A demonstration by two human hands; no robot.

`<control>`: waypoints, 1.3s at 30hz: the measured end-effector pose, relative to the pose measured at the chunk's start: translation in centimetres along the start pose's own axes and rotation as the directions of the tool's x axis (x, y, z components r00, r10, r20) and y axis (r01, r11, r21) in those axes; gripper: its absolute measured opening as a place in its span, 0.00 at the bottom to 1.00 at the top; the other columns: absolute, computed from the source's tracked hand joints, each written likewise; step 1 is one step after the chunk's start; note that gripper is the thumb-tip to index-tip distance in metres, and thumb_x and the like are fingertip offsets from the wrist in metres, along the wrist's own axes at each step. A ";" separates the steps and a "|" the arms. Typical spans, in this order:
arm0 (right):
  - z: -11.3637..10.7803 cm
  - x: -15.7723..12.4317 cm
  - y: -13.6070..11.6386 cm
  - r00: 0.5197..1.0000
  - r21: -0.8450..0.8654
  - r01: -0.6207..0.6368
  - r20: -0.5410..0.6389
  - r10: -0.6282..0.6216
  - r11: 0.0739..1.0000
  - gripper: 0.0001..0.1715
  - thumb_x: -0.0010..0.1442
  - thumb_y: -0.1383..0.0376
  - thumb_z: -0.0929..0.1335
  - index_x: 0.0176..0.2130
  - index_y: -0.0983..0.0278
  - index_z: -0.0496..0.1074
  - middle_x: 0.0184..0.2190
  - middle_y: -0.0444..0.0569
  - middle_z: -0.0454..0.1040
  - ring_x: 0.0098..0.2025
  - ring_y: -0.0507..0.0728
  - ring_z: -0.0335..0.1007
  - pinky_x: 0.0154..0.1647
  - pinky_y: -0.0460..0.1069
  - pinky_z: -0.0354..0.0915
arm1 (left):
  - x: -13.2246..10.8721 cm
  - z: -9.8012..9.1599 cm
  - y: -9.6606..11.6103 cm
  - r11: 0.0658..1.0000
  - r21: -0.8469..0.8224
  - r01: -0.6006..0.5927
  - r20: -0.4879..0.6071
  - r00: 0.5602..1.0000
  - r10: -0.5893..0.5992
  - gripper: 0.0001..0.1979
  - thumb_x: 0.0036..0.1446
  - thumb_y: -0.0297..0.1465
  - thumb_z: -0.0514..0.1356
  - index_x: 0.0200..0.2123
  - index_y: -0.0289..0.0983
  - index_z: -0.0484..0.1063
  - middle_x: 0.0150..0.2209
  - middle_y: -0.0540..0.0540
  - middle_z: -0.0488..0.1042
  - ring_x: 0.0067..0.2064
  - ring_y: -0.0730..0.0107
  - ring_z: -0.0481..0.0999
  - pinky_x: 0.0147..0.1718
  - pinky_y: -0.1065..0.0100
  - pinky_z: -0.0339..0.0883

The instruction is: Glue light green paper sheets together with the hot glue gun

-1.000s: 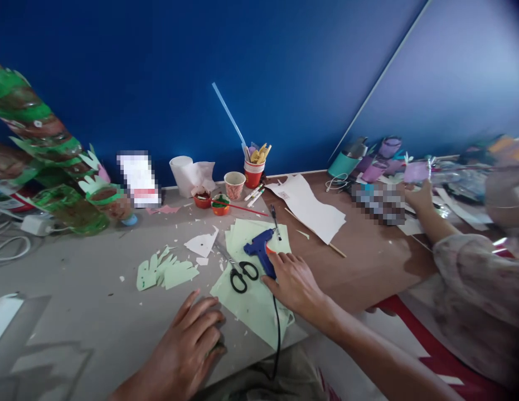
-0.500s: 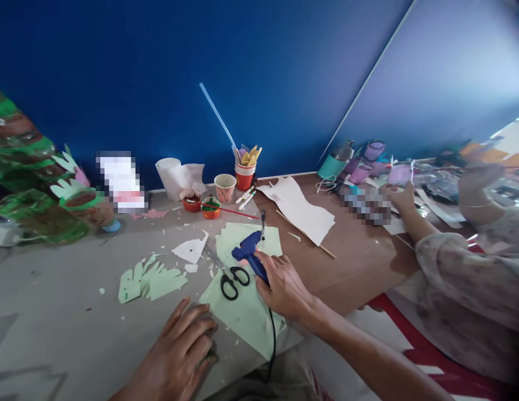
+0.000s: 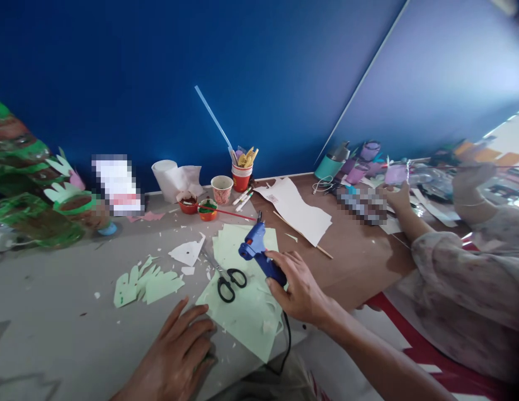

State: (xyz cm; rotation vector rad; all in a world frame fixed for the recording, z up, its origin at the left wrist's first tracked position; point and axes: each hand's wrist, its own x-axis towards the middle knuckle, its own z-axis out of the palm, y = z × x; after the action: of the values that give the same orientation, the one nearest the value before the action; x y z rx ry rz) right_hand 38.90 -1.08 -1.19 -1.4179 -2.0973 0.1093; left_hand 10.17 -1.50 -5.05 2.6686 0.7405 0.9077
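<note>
Glue gun (image 3: 258, 245) is clamped in the right hand (image 3: 300, 285); left hand (image 3: 179, 345) rests, fingers apart.

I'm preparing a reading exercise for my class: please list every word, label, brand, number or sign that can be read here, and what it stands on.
No text can be read.
White sheet: small reddish square mark, too small to make out.
Bright panel by the wall: pixelated, unreadable.
Dark pixelated item at right: unreadable.
Patterned paper cup: print too small to tell.
Blue glue gun: no lettering discernible.
</note>
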 end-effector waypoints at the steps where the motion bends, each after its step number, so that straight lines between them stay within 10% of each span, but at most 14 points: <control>1: -0.2 -0.1 0.4 1.000 -0.043 -0.007 -0.009 0.006 0.999 0.23 0.62 0.65 0.62 0.56 0.67 0.59 0.47 0.59 0.74 0.41 0.60 0.70 0.46 0.55 0.62 | 0.1 0.0 0.0 1.000 0.004 -0.003 -0.003 1.000 0.003 0.07 0.63 0.27 0.55 0.33 0.40 0.71 0.40 0.49 0.77 0.56 0.62 0.70 0.67 0.54 0.42; 18: 0.0 -1.7 5.7 0.974 -0.271 -0.028 0.207 0.087 0.962 0.24 0.61 0.67 0.62 0.56 0.72 0.64 0.44 0.60 0.75 0.44 0.62 0.69 0.48 0.58 0.59 | 0.9 2.6 0.2 0.967 0.198 -0.163 0.206 0.971 0.122 0.17 0.59 0.46 0.62 0.43 0.40 0.72 0.56 0.47 0.71 0.64 0.60 0.59 0.68 0.59 0.32; 28: 0.5 -1.8 5.9 0.940 -0.240 -0.099 0.297 0.170 0.966 0.29 0.62 0.63 0.65 0.59 0.74 0.62 0.50 0.62 0.72 0.50 0.66 0.67 0.51 0.59 0.61 | -1.0 4.6 -0.9 0.942 0.240 -0.237 0.363 0.921 0.139 0.28 0.51 0.34 0.66 0.55 0.37 0.67 0.66 0.42 0.59 0.67 0.49 0.52 0.64 0.50 0.49; 39: 0.7 6.6 5.1 0.946 -0.351 -0.191 0.182 0.267 0.917 0.18 0.64 0.62 0.63 0.51 0.67 0.71 0.45 0.55 0.76 0.51 0.61 0.67 0.54 0.53 0.58 | -1.4 5.9 -1.5 0.947 0.212 -0.243 0.281 0.943 0.179 0.25 0.51 0.40 0.66 0.51 0.38 0.70 0.62 0.44 0.65 0.68 0.50 0.47 0.67 0.50 0.33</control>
State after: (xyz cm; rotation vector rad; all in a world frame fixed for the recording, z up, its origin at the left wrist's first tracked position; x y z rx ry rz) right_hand 41.04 6.99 -0.93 -1.9356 -2.1957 0.0128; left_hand 12.28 -1.32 -10.92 3.0537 0.5406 0.5198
